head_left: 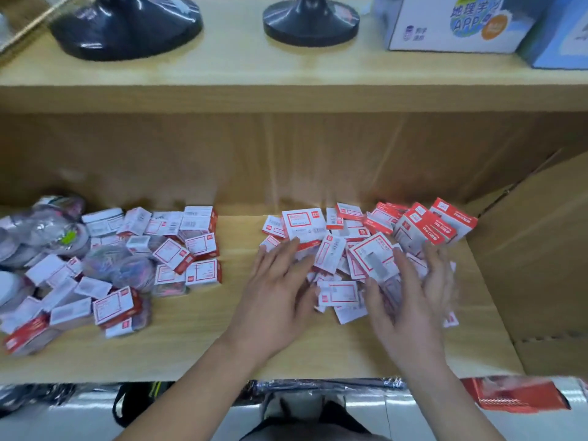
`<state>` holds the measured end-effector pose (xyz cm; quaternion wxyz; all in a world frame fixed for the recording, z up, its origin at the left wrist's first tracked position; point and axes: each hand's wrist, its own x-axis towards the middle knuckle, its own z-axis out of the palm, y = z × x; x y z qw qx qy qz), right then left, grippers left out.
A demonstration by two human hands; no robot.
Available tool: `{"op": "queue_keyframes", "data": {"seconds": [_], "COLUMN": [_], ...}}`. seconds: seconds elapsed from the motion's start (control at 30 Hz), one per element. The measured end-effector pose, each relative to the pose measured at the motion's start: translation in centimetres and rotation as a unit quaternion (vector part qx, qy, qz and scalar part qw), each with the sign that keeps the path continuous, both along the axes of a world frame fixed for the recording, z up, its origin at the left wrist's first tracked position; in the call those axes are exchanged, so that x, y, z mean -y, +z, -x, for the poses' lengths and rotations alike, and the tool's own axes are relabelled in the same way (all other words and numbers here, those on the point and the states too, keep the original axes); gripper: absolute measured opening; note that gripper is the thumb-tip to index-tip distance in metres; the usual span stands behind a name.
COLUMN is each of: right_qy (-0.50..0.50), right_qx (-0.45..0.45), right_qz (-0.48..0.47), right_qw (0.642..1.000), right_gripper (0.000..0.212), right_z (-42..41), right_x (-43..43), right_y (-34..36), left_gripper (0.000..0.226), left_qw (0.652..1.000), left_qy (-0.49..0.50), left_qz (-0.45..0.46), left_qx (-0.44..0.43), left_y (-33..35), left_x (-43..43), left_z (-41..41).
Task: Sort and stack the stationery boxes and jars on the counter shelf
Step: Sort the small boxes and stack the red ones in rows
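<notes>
Two loose heaps of small red-and-white stationery boxes lie on the wooden counter shelf (238, 345). The right heap (356, 249) sits under both of my hands. My left hand (280, 288) lies flat on its left side, fingers straight and touching boxes. My right hand (410, 297) rests on the heap's right side, fingers spread and relaxed, blurred by motion. The left heap (171, 249) mixes boxes with clear jars (127, 265) of coloured bits and wrapped bundles (41, 230). A few taller red boxes (436, 227) stand at the right heap's back.
A cardboard panel (541, 265) walls the shelf's right end. On the upper shelf (286, 90) stand two black round bases (127, 27) (310, 23) and a white-and-blue carton (461, 23). Below the front edge lie a red packet (521, 396) and dark bags.
</notes>
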<state>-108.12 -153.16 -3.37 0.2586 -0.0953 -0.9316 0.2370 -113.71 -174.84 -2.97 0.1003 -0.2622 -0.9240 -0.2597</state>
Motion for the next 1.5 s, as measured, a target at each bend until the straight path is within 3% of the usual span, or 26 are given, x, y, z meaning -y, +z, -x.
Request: {"op": "queue_keyframes", "data": {"seconds": [0.07, 0.17, 0.3, 0.4, 0.53, 0.67, 0.77, 0.97, 1.07, 1.2, 1.33, 1.5], "right_qy": [0.097, 0.223, 0.293, 0.302, 0.348, 0.407, 0.420, 0.383, 0.384, 0.402, 0.386, 0.344], "right_qx": [-0.036, 0.004, 0.101, 0.094, 0.091, 0.115, 0.143, 0.149, 0.158, 0.134, 0.125, 0.213], "right_qz": [0.025, 0.098, 0.106, 0.087, 0.005, -0.077, -0.130, -0.170, -0.142, -0.067, -0.056, -0.095], "right_qw": [0.994, 0.970, 0.945, 0.945, 0.933, 0.903, 0.887, 0.896, 0.898, 0.903, 0.912, 0.910], "right_gripper": [0.041, 0.027, 0.038, 0.036, 0.044, 0.057, 0.060, 0.059, 0.061, 0.051, 0.042, 0.051], "right_z": [1.0, 2.7, 5.1, 6.6, 8.5, 11.0, 11.5, 12.3, 12.4, 13.1, 15.8, 18.8], "right_x": [3.3, 9.8, 16.5, 19.3, 22.5, 26.1, 28.0, 28.1, 28.9, 30.5, 33.2, 35.6], "right_y": [1.2, 1.8, 1.0, 0.7, 0.9, 0.8, 0.0, 0.0, 0.9, 2.6, 3.6, 2.6], "left_gripper": [0.051, 0.048, 0.037, 0.032, 0.060, 0.064, 0.062, 0.070, 0.081, 0.096, 0.088, 0.069], "left_qw": [0.999, 0.996, 0.989, 0.967, 0.921, 0.930, 0.933, 0.954, 0.941, 0.921, 0.933, 0.932], "left_qy": [0.007, 0.059, 0.139, 0.242, 0.368, 0.346, 0.347, 0.299, 0.339, 0.386, 0.353, 0.341], "left_qz": [-0.030, -0.046, -0.048, 0.020, 0.122, 0.095, 0.069, 0.005, 0.022, 0.025, -0.037, -0.123], "left_qx": [0.015, 0.048, 0.014, -0.077, 0.040, 0.076, 0.062, 0.029, 0.005, 0.043, 0.053, 0.024], "left_y": [0.4, 0.5, 0.8, 1.1, -0.8, -2.4, -2.3, -2.7, -2.0, -2.2, -2.5, -2.2], "left_x": [2.4, 6.7, 12.6, 17.1, 21.8, 22.7, 23.0, 25.3, 26.0, 26.5, 26.7, 27.4], "left_z": [-0.5, -1.5, -2.2, -2.7, -3.6, -3.8, -3.3, -3.4, -3.7, -4.0, -3.6, -3.8]}}
